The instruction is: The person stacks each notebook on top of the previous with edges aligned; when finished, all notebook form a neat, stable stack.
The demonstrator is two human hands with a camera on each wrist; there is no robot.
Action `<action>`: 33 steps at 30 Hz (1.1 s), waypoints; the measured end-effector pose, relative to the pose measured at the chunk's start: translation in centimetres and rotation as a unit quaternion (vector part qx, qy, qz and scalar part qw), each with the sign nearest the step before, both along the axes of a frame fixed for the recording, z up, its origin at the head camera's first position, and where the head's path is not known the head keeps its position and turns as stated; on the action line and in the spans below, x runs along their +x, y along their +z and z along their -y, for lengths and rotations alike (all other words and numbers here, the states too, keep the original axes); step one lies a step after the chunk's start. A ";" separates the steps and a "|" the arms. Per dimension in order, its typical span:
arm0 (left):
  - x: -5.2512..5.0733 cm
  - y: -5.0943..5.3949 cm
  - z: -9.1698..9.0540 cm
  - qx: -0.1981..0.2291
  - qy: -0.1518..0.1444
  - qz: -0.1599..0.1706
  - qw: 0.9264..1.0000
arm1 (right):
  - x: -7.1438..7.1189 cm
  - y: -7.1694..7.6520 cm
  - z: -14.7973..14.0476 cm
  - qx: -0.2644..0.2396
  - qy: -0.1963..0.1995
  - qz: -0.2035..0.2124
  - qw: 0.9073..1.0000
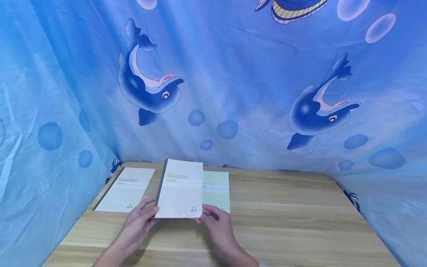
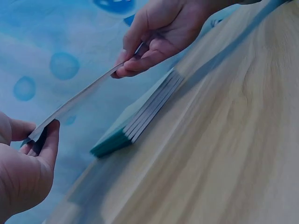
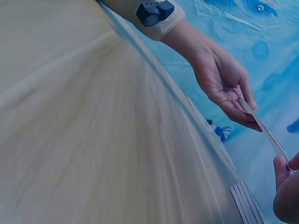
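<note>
Both hands hold a white notebook (image 1: 181, 191) with a dark spine and "Gambit" on its cover, raised off the table and tilted. My left hand (image 1: 138, 218) pinches its lower left edge, thumb on the cover. At the lower right corner, my right hand (image 1: 217, 224) pinches it between thumb and fingers. Seen edge-on in the left wrist view, the held notebook (image 2: 77, 99) is thin. Partly hidden behind it lies a pale green notebook (image 1: 217, 191), the top of a stack (image 2: 140, 112) of several. Another white notebook (image 1: 128, 189) lies flat to the left.
The wooden table (image 1: 293, 218) extends to the right of the notebooks. A blue curtain (image 1: 240, 89) printed with dolphins and bubbles hangs behind it and along its sides. A strap with a small dark device (image 3: 155, 13) is on the left wrist.
</note>
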State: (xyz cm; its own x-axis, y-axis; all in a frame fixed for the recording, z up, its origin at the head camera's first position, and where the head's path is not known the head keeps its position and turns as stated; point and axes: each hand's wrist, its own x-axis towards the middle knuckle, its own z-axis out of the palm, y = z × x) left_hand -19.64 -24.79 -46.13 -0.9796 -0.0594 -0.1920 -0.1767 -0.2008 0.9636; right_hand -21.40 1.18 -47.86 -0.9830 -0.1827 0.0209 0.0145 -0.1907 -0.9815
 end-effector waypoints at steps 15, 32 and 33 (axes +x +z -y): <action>-4.0 -1.1 -6.5 0.009 -0.056 -0.027 0.998 | -1.2 -0.3 -6.2 0.032 -0.051 -0.001 0.998; -5.6 -2.3 -8.3 -0.223 -0.025 -0.059 0.973 | -2.4 -1.7 -8.4 0.052 -0.050 0.028 0.997; -5.7 -2.4 -8.3 -0.249 -0.022 -0.068 0.966 | -2.4 -1.7 -8.4 0.054 -0.049 0.027 0.997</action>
State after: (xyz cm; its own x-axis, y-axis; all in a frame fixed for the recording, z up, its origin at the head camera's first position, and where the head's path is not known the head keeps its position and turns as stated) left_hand -25.32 -16.45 -48.54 -0.9974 -0.0697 -0.0205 -0.0404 0.2981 0.9537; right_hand -23.82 9.60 -49.61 -0.9954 -0.0839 -0.0462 0.0536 -0.0880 -0.9947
